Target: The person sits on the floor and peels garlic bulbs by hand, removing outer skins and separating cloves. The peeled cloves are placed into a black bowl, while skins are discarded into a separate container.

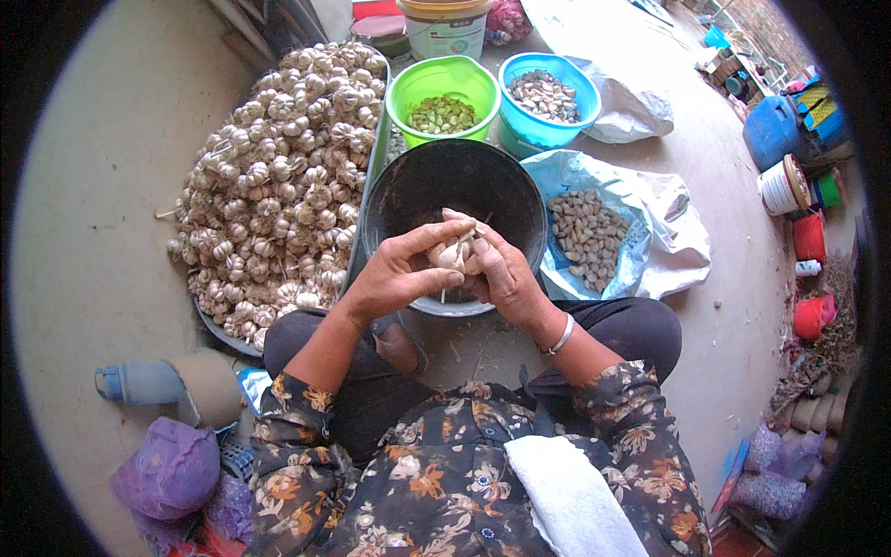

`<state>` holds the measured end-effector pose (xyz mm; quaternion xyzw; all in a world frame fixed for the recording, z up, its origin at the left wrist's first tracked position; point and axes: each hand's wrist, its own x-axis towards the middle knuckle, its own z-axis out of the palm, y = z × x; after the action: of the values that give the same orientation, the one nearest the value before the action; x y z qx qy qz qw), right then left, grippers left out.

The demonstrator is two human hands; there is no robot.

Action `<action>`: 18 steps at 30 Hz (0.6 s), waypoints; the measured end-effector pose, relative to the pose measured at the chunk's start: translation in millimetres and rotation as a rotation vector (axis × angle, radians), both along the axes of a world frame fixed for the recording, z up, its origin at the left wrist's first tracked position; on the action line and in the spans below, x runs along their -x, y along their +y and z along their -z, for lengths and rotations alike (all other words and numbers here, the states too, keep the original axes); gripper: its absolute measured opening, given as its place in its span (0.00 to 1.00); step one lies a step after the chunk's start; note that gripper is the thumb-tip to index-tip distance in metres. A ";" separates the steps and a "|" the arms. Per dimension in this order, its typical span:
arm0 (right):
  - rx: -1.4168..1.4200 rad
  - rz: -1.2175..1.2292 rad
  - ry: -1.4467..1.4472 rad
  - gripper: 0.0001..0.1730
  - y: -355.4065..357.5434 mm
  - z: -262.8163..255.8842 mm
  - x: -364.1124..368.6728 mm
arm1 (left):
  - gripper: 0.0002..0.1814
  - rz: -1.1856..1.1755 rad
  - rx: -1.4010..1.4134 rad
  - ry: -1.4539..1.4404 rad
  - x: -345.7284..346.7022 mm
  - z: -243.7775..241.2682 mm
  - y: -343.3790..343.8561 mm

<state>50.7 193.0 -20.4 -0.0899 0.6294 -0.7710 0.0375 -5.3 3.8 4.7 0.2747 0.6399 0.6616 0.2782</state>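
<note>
A partly split garlic bulb (449, 256) is gripped between my two hands above a black tub (445, 177). My left hand (404, 268) curls around it, thumb below and index finger along the top. From the other side, my right hand (511, 275) presses its thumb and fingers against the bulb. Some right fingertips are hidden behind it. Small dark scraps and a pale stalk show in the bottom of the tub. To the left rises a large heap of garlic bulbs (278, 181) in a long metal tray (226, 338).
Beyond the tub stand a green basin (491, 104) and a blue basin (515, 136), both with cloves inside. A white woven sack (672, 244) holding cloves (588, 237) lies right. Behind is a lidded bucket (445, 35). A blue bottle (139, 381) and purple mesh bag (167, 466) lie lower left.
</note>
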 end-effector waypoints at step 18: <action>0.057 0.090 -0.162 0.12 -5.9 -3.7 -0.4 | 0.35 -0.207 0.243 0.521 2.8 -2.7 2.9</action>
<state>51.1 187.1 -16.7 0.0001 0.6053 -0.7944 0.0513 -8.2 6.7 7.4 0.3330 0.7886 0.5126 0.0666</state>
